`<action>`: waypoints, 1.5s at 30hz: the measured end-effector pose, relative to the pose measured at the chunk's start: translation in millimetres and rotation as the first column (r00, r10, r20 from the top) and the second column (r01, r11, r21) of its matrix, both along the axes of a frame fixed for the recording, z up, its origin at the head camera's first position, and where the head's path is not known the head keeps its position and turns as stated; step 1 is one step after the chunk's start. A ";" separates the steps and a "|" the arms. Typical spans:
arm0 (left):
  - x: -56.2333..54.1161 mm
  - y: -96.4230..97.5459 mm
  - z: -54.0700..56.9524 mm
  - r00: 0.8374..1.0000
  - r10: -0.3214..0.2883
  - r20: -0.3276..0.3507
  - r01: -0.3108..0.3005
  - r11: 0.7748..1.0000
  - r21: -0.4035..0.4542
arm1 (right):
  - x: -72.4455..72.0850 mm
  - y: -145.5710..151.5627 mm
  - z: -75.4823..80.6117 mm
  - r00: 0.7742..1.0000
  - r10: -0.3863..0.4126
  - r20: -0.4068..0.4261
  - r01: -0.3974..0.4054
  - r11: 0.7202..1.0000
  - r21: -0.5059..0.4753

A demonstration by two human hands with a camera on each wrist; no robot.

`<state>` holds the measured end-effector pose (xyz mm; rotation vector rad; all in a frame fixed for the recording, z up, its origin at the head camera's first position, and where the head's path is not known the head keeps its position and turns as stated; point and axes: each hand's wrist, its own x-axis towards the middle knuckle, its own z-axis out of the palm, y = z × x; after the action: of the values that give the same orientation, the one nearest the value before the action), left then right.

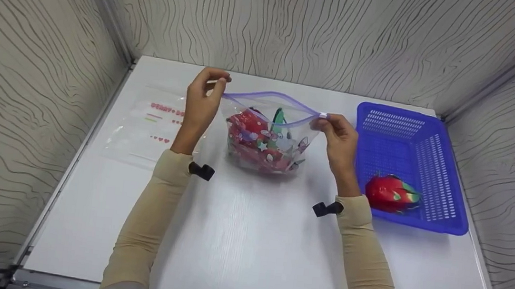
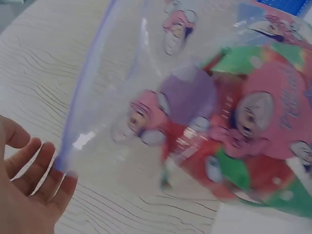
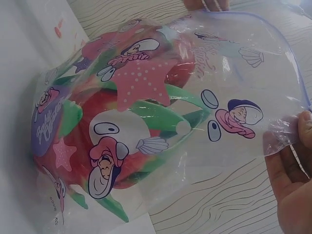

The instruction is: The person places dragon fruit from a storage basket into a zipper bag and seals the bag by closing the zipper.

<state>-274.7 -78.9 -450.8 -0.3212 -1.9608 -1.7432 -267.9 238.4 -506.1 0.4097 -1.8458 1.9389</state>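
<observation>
A clear zip bag (image 1: 264,147) with a purple zip edge and printed cartoon figures stands on the white table, its mouth parted. Inside are red and green dragon fruits (image 3: 97,117), partly covered by the print. My right hand (image 1: 341,141) pinches the bag's right top corner at the white slider (image 1: 323,116). At the left top corner is my left hand (image 1: 204,98), its fingers loosely bent. The left wrist view shows that zip corner against the left fingers (image 2: 63,195), with the thumb apart from it.
A blue plastic basket (image 1: 445,159) stands at the right, holding one red and green dragon fruit (image 1: 391,193). Another clear bag (image 1: 137,124) with red lettering lies flat at the left, partly behind my left hand. Patterned panels (image 1: 270,26) enclose the table.
</observation>
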 end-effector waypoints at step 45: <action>-24.5 147.4 109.4 0.837 -0.379 0.394 0.539 0.449 -0.713 | -3.4 1.3 -1.6 0.998 0.058 -0.018 -0.059 0.997 -0.046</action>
<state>-299.2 68.5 -341.4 -1.1566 -2.9367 -0.9781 -271.3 239.8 -507.7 0.4689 -1.7937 2.0071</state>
